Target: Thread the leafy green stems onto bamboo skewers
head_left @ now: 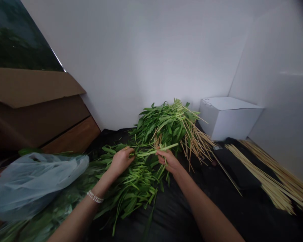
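My right hand (168, 160) is closed around a few pale green stems (170, 147), whose cut ends stick out past the fingers. To its left, the fingers of my left hand (121, 162) are pinched together at the leafy end of the same greens; exactly what they grip is partly hidden. Below both hands lies a loose heap of leafy green stems (141, 181) with long narrow leaves. Just beyond them stands a larger pile of greens (164, 121), with thin wooden sticks (195, 139) poking out on its right side.
A translucent plastic bag (37, 183) lies at left over more greens, before an open cardboard box (37, 117). At right are a white box (229, 117), a dark flat object (236, 168) and bundles of long thin sticks (265, 181). Black sheeting (176, 208) covers the surface; a white wall (151, 57) rises behind.
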Tool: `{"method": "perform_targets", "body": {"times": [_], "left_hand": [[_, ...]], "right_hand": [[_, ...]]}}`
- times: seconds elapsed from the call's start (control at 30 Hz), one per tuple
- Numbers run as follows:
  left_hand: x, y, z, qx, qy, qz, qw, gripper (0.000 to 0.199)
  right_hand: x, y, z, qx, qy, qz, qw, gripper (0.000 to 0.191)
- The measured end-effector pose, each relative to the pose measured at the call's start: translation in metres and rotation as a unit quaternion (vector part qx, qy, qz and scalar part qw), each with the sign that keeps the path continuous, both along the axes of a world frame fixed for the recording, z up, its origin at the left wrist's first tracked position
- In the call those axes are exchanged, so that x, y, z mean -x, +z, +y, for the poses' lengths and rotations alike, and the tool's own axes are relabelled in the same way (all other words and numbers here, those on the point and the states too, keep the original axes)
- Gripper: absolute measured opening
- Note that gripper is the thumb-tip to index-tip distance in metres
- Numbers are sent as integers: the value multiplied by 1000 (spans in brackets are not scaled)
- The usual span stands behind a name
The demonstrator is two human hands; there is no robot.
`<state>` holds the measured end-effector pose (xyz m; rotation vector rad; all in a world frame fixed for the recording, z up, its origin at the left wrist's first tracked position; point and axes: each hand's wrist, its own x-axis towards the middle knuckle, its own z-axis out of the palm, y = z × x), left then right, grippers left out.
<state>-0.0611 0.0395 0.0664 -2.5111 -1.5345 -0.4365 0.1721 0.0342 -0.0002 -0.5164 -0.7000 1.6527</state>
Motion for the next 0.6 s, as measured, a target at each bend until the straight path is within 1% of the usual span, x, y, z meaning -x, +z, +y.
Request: {"method": "perform_targets", "body": {"times": [0.07,0.13,0.17,0.23,0.33,0.5,0.6], "left_hand": [[1,2,-3,-4,-2,-27,1000,21],[0,4,-7,2,-22,-46,999,29],[-1,5,-9,7,-33,-51,998,31],[-6,5,-12,15,-51,-51,997,28],[-13,3,-12,17,-61,-35,997,24],[-18,-1,-6,49,-90,41,994,26],[-16,0,-3,73,-107,43,991,23]], "right_hand": [[0,0,1,8,-4,4,1000,30],[0,-1,2,16,-7,5,1000,30],[0,-2,2,19,-8,5,1000,30],[1,-2,2,22,-9,2,1000,30],[1,-1,1,23,-6,-7,1000,29],[2,0,-1,0,12,-23,1000,26],[2,-1,0,-2,6,-20,1000,27]]}}
